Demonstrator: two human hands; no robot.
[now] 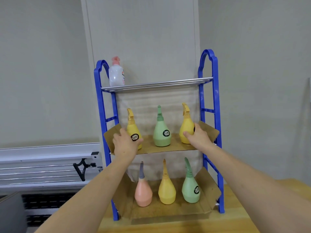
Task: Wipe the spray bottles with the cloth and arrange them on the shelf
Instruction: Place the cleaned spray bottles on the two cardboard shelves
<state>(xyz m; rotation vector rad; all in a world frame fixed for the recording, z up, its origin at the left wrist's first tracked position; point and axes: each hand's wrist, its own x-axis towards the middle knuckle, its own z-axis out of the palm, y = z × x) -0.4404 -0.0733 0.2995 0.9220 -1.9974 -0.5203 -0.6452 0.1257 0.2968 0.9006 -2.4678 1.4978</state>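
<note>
**Arranging step, no cloth in sight**

Both hands are on the middle shelf (161, 149). Left hand (124, 142) wraps one yellow bottle (133, 132), right hand (197, 137) wraps the other yellow bottle (186, 128); green bottle (161, 132) stands between grips. Next, probably nudge them even.

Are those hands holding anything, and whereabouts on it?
Yes. The left hand grips the left yellow spray bottle and the right hand the right yellow spray bottle, each round its wide lower body.

We see a blue rack (208, 115) with silver rails (156, 84) and brown cardboard (168, 147) liners. Our middle tier holds yellow (133, 130), green (161, 133), yellow (186, 126) bottles; below stand pink (143, 190), yellow (166, 189), green (191, 187). Labels (166, 133) are black.
</note>
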